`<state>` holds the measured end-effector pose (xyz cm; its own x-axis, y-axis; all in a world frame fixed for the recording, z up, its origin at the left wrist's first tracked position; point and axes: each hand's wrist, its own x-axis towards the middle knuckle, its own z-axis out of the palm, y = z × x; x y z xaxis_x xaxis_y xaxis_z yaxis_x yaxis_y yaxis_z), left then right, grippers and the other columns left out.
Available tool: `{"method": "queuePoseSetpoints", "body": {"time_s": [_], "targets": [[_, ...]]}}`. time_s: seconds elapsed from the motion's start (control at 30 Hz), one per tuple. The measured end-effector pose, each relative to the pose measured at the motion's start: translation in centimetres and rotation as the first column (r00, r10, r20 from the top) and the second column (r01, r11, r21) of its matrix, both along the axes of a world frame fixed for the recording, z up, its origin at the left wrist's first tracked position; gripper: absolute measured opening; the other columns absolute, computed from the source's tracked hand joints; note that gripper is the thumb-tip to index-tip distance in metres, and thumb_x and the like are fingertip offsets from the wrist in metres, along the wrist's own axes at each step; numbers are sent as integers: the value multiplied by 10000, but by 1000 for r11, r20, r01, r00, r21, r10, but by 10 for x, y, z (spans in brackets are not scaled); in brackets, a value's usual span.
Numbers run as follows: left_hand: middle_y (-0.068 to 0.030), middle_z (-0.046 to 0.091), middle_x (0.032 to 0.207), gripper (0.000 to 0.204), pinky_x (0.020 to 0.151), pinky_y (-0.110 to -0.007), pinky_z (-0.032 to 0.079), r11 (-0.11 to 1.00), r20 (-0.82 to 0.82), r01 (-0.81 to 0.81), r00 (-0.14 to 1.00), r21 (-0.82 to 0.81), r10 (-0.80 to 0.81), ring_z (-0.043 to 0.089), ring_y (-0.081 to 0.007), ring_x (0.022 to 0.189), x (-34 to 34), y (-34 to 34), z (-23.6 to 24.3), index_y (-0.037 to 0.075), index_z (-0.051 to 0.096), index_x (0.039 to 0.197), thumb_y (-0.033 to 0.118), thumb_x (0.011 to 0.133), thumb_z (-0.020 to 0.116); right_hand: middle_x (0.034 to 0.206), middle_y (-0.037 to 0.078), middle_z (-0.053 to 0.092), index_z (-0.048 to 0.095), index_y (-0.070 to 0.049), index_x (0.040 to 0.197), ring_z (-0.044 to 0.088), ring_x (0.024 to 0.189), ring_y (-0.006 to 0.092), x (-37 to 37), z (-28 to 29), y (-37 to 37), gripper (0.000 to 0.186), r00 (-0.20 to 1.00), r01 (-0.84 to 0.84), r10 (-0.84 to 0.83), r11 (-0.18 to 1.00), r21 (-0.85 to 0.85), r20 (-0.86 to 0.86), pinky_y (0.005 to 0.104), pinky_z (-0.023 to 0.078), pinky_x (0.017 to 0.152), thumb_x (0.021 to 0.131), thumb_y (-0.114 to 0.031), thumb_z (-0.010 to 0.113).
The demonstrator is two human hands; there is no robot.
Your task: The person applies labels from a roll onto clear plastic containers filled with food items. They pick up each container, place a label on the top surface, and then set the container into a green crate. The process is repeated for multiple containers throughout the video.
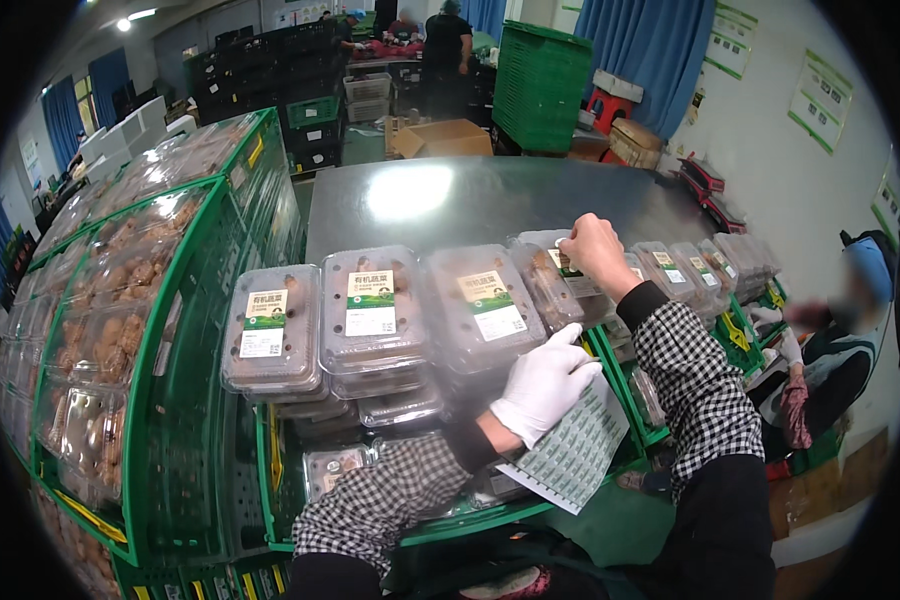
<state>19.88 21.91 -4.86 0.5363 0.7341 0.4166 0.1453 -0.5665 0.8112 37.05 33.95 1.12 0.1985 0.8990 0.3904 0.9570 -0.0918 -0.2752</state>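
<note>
Head view, right grip [598,255]: bare fingers bent and drawn together at a label [567,264], right of centre; I cannot tell whether anything is pinched between them.
Head view, left grip [545,393]: white-gloved, closed on a label sheet [575,450], just below centre.
Clear box [548,290]: under the right grip, right of centre, in the row along the near side of the desk [355,222].
Label risk: it could crease or sit skewed, were the fingertips to drag sideways on the lid.
Sheet risk: it could bend or slip down, since one hand carries it with its lower part unsupported.
Glove risk: loose adhesive could cling to the glove fabric.
Stack risk: the boxes left of centre [448,295] look smooth and piled, so a brush from the checked left sleeve [395,495] could slide one toward the green crate [470,524] below.
</note>
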Motion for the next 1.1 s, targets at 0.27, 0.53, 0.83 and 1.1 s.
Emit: {"method": "queuePoseSetpoints", "body": {"time_s": [0.27, 0.53, 0.83, 1.1], "targets": [[-245, 513, 1325, 178, 865, -364, 497, 999, 31, 33, 999, -11, -32, 623, -374, 1008, -16, -16, 10, 39, 698, 865, 208, 852, 644, 750, 120, 638, 603, 18, 786, 621, 663, 243, -34, 22, -11, 151, 847, -182, 154, 983, -5, -509, 349, 496, 576, 771, -122, 660], [-165, 559, 1240, 196, 748, -389, 521, 972, -16, -186, 982, 142, 190, 639, -346, 863, -68, -24, 14, 26, 667, 843, 220, 853, 641, 720, 88, 600, 583, 4, 828, 556, 575, 211, -84, -9, -5, 102, 863, -288, 255, 958, -9, -435, 349, 442, 531, 803, -84, 628], [-174, 613, 1138, 187, 763, -371, 509, 988, 17, -144, 990, 50, 143, 632, -350, 888, -77, -19, 16, 28, 686, 856, 212, 850, 651, 800, 154, 658, 567, 5, 798, 641, 683, 295, -123, 29, -14, 171, 937, -330, 333, 943, 45, -101, 384, 463, 524, 827, -149, 638], [-211, 602, 1221, 141, 770, -353, 548, 903, 97, -399, 916, 158, 388, 675, -335, 866, -149, -27, 41, 40, 703, 824, 178, 797, 710, 953, 69, 609, 548, -41, 964, 638, 780, 91, -193, 40, 1, 100, 331, -485, 145, 874, -37, -933, 172, 285, 397, 872, -73, 571]]}}
